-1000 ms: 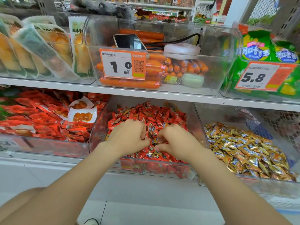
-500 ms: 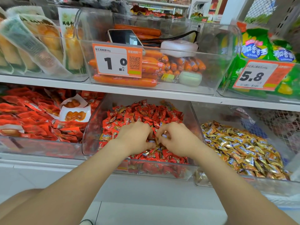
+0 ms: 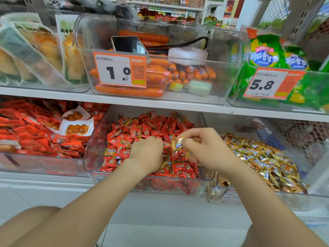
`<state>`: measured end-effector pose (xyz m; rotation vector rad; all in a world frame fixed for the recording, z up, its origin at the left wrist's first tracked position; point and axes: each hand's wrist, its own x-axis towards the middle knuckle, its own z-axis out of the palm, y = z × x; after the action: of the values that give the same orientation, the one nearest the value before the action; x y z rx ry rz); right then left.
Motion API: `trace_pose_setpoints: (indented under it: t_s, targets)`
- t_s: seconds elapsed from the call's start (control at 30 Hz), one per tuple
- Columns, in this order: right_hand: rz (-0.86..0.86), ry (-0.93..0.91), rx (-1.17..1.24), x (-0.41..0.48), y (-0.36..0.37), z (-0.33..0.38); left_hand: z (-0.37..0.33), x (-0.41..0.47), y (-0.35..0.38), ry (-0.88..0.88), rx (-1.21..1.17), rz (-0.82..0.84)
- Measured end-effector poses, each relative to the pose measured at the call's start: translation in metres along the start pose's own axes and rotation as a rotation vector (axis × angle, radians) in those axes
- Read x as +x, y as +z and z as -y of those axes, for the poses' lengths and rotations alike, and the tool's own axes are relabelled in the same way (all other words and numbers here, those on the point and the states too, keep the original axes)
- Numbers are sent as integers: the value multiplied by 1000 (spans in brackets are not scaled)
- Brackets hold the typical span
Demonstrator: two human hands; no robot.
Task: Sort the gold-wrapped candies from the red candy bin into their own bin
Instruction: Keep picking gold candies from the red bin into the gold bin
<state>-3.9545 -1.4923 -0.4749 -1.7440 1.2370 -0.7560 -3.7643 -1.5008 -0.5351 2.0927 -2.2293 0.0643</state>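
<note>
A clear bin [image 3: 88,154] on the lower shelf holds a heap of red candies [image 3: 147,129] with a few gold-wrapped ones mixed in, such as a gold candy [image 3: 110,152] near its left wall. To its right stands a clear bin [image 3: 320,179] filled with gold candies [image 3: 263,157]. My left hand [image 3: 146,154] rests curled, knuckles up, in the red heap; what its fingers hold is hidden. My right hand [image 3: 204,148] is lifted just above the red heap, pinching a gold-wrapped candy [image 3: 178,143] between thumb and fingers.
The left-hand bin holds red snack packets [image 3: 32,132]. On the upper shelf [image 3: 160,102] a clear bin holds orange sausages [image 3: 128,90], a phone [image 3: 128,44], a white case and price tags. Green bags [image 3: 263,56] sit at the upper right.
My right hand has lifted out of the red heap, drawn slightly right, with a gold candy pinched in it. My left hand stays low in the heap. The view shifted closer.
</note>
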Motion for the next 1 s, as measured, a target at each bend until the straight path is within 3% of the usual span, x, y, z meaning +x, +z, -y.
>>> trace_pose_setpoints:
  t_s: [0.17, 0.37, 0.43, 0.63, 0.73, 0.83, 1.0]
  targets:
    - [-168, -8, -49, -16, -34, -8, 3, -26, -17, 62, -181, -97]
    - [-478, -57, -531, -20, -91, -66, -27, -31, -24, 41, -258, -159]
    - [-465, -84, -604, -18, -102, -90, -34, -25, -18, 15, -218, -147]
    - [-152, -97, -758, -15, -107, -120, -32, -12, -7, -89, -328, -59]
    - [-140, -16, -795, -20, -110, -109, -38, -9, -17, -85, -408, -96]
    - [-235, -24, -703, -34, -117, -96, -63, -13, -39, -5, -561, -151]
    - [-549, 34, -143, -53, -140, -93, -139, -6, -62, 276, -602, -224]
